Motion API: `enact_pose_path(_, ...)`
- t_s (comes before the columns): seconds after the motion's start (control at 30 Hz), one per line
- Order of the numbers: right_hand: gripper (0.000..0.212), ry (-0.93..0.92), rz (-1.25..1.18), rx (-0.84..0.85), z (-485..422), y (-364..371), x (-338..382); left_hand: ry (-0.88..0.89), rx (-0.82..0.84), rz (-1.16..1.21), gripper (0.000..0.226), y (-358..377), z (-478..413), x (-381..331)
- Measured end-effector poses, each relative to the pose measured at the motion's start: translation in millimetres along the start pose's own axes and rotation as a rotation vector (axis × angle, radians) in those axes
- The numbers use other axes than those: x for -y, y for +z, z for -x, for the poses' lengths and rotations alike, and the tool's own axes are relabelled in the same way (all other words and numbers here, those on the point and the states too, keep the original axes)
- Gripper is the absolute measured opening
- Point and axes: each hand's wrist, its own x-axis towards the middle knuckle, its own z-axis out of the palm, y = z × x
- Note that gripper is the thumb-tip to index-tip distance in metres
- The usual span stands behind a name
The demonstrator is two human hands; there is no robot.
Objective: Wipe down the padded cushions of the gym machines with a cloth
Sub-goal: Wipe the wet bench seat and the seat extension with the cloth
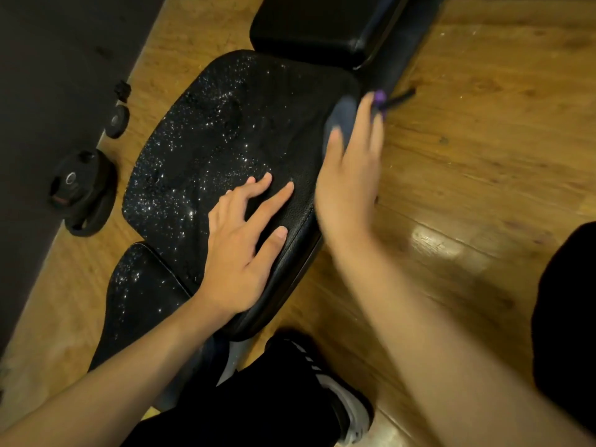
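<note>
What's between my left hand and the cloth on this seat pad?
Only bare black seat pad separates the left hand and the cloth; the head view shows it.

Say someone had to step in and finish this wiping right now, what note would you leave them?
Left hand open, resting flat on the middle cushion. Right hand holds the cloth at that cushion's right edge, blurred. The strip near that edge looks matte; the rest and the near cushion glint with speckles, so probably still to wipe, as may be the far cushion.
</note>
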Motion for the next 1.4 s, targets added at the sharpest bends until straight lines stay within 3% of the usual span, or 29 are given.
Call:
enact_pose_path(0.13,0.061,0.102,-0.089,0.064,110,2,3,0.012,0.012,0.014,0.052,0,0,4)
enact_pose_path(0.3,0.059,0.069,0.044,0.018,-17,1,1,0.016,-0.002,0.037,0.052,1,1,5)
enact_pose_path(0.4,0.048,0.068,-0.049,0.028,-76,0,-1,0.016,-0.009,0.042,0.052,1,1,5)
enact_pose_path(0.6,0.064,-0.011,-0.027,-0.020,-12,-11,-8,0.014,-0.017,0.052,0.052,0,1,3)
enact_pose_path(0.73,0.045,-0.164,0.143,-0.096,-26,-23,-15,0.003,-0.023,0.069,0.053,1,1,4)
enact_pose_path(0.8,0.039,-0.153,0.086,-0.083,-39,-18,-12,0.006,-0.029,0.069,0.052,1,2,3)
enact_pose_path(0.87,0.053,-0.073,-0.062,-0.011,-44,-11,-7,0.005,-0.028,0.065,0.052,0,1,3)
enact_pose_path(0.97,0.065,0.063,-0.139,0.006,-15,-10,-7,-0.002,-0.023,0.057,0.053,-1,1,0)
enact_pose_path(1.13,0.068,0.035,-0.127,0.065,102,-2,-12,0.004,-0.017,0.058,0.052,-1,1,3)
enact_pose_path(1.4,0.057,0.090,0.009,-0.014,-88,3,-4,0.015,-0.035,0.094,0.050,2,2,8)
